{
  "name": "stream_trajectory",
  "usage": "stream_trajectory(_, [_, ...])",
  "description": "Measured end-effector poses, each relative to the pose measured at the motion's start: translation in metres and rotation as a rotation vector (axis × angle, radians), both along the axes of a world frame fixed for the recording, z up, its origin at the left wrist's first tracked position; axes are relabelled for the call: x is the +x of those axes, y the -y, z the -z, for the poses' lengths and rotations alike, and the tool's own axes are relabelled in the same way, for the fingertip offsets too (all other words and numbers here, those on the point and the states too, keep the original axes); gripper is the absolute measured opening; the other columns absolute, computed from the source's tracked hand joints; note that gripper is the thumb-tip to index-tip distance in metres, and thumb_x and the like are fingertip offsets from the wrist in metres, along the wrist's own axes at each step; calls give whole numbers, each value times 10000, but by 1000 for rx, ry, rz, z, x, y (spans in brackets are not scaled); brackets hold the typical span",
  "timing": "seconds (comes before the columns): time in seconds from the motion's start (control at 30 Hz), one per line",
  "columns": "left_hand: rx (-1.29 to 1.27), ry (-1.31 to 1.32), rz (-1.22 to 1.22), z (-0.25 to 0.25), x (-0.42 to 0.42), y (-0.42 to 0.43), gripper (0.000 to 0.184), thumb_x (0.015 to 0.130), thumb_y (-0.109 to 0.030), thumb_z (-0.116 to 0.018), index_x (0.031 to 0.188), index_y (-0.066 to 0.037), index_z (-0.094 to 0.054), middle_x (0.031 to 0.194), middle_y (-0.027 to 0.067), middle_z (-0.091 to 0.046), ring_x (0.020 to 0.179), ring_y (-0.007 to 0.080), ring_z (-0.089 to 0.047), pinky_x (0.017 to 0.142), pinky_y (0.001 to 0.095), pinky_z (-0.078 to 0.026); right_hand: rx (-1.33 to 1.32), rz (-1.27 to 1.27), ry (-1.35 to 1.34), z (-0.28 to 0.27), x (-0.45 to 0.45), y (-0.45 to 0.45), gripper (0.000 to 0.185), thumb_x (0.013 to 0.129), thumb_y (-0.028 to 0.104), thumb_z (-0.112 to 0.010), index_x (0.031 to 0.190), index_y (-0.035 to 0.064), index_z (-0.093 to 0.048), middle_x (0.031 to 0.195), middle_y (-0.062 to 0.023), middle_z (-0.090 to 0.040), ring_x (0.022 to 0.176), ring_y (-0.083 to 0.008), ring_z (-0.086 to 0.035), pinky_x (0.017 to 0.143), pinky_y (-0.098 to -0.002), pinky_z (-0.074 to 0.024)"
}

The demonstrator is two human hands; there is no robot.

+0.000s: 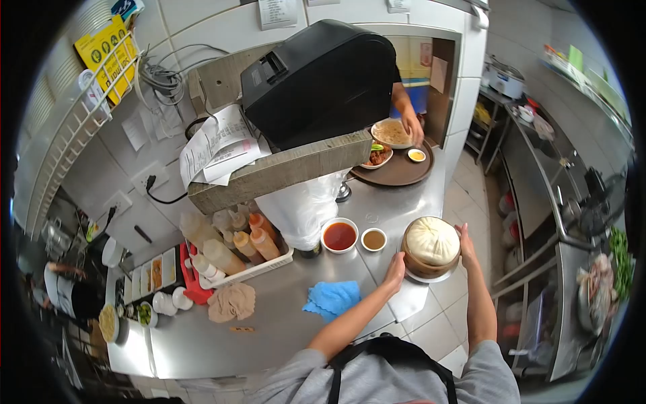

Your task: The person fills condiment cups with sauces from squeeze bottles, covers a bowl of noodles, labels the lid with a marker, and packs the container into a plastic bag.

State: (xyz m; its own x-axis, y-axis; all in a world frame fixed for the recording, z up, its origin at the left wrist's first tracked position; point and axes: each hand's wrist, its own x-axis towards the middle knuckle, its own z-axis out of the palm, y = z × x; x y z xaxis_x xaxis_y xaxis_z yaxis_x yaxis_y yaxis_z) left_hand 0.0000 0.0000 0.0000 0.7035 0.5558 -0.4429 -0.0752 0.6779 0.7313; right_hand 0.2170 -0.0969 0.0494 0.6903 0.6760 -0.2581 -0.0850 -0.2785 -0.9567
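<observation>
A large white bun (433,240) sits in a round bamboo steamer (418,261) with a pale plate (431,279) beneath it. My left hand (394,271) presses against the steamer's left side, and my right hand (465,244) holds its right side. The steamer is at the right end of the metal counter (282,296). To its left are a small bowl of brown sauce (373,240) and a larger white bowl of red sauce (339,236). A blue cloth (332,299) lies crumpled nearer to me.
Another person's hand (412,126) reaches over a brown tray (397,172) with bowls. A black printer (316,81) stands on a shelf (282,168). Squeeze bottles fill a white basket (259,268); a brown cloth (231,302) lies near it.
</observation>
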Motion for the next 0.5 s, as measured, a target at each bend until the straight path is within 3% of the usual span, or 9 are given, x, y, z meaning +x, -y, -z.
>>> stream_trajectory(0.07, [112,-11,-210,16,4,0,667,849,-367,-398,1329,68,-240,1344,182,-317,1257,258,-281,1046,314,-199,-6,-18,9,5,1,-18,789,864,655,-258,1318,22,-385,1296,-146,-461,1176,-257,-454,969,-362,-348])
stream_trajectory(0.1, [170,-14,-300,0,56,-6,669,846,-359,-400,1321,83,-237,1331,196,-319,1245,267,-288,1040,315,-205,24,-10,40,-12,48,-34,790,864,655,-257,1314,19,-390,1293,-146,-463,1175,-255,-454,968,-359,-349])
stream_trajectory(0.17, [247,-90,-494,-17,68,-1,675,839,-344,-404,1305,113,-231,1304,222,-322,1219,286,-303,1028,317,-215,43,-13,41,-13,52,-52,791,865,655,-254,1306,13,-398,1287,-147,-469,1171,-252,-454,965,-351,-350])
stream_trajectory(0.2, [331,-156,-475,2,75,-7,715,826,-344,-421,1320,119,-192,1304,252,-300,1219,292,-295,1025,325,-214,57,-13,26,-7,53,-61,792,867,652,-251,1303,7,-398,1288,-145,-467,1173,-249,-451,968,-348,-347])
stream_trajectory(0.3, [429,-147,-372,-28,63,14,784,821,-366,-423,1352,105,-91,1331,255,-273,1230,288,-295,1031,322,-206,77,-49,9,8,77,-89,795,875,643,-241,1295,-14,-395,1291,-142,-461,1179,-239,-440,982,-337,-331])
stream_trajectory(0.37, [201,46,-310,-26,66,30,832,835,-391,-405,1370,75,29,1336,258,-264,1245,281,-290,1041,327,-195,115,-84,-1,22,90,-105,798,880,636,-233,1295,-28,-386,1290,-143,-459,1183,-232,-434,991,-332,-321])
stream_trajectory(0.4, [257,62,-274,-21,71,33,858,830,-408,-417,1381,-14,109,1408,181,-120,1276,255,-244,1026,379,-230,144,-114,2,42,104,-113,800,883,633,-229,1296,-35,-379,1287,-145,-460,1183,-230,-433,993,-330,-319])
stream_trajectory(0.47, [349,86,-292,4,83,16,880,841,-392,-431,1391,-92,186,1466,106,-11,1296,227,-211,993,408,-287,234,-178,-211,13,90,-114,819,865,649,-269,1374,8,-235,1343,-176,-387,1235,-284,-386,1022,-388,-294])
stream_trajectory(0.5, [394,144,-324,15,85,15,849,860,-353,-427,1394,-79,173,1432,107,-79,1269,219,-244,968,379,-310,290,-202,-244,25,97,-118,835,850,663,-293,1396,40,-182,1379,-186,-334,1261,-316,-349,1032,-418,-278])
